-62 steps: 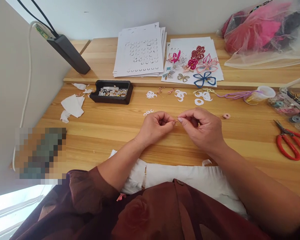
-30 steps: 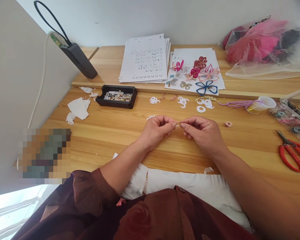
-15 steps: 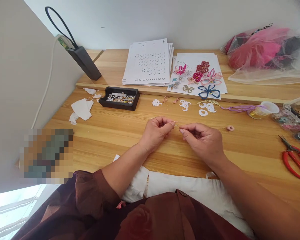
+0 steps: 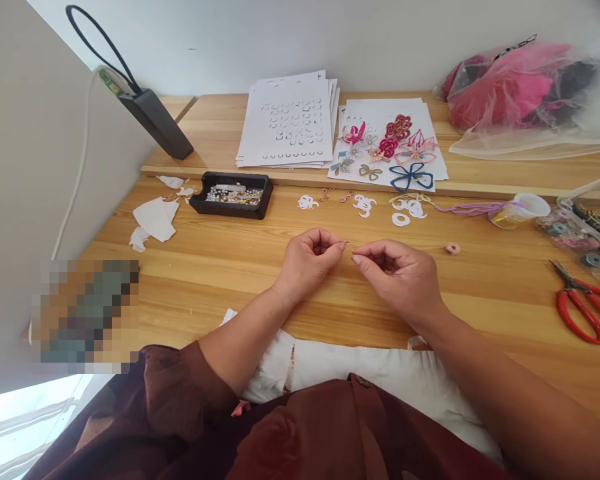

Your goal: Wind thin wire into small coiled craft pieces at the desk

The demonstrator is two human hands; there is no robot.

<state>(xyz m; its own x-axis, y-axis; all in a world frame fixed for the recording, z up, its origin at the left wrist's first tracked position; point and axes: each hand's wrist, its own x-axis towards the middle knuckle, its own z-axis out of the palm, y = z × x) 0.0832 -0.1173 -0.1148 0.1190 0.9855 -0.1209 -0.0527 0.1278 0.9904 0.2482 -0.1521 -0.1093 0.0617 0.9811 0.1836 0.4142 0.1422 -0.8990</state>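
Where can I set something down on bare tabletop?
Bare tan wooden tabletop shows between right forearm and red-handled metal scissors, and between the black rectangular tray and left forearm. Crowded: around the white paper cutouts and translucent plastic cup.

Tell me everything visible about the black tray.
The black tray is an open rectangular box, plastic-looking, with a dip in its left end. Loose white and gold beads lie inside, with a white strip. It sits upright on the table; neither the left hand nor the right hand touches it. Whether it meets the ledge behind is unclear.
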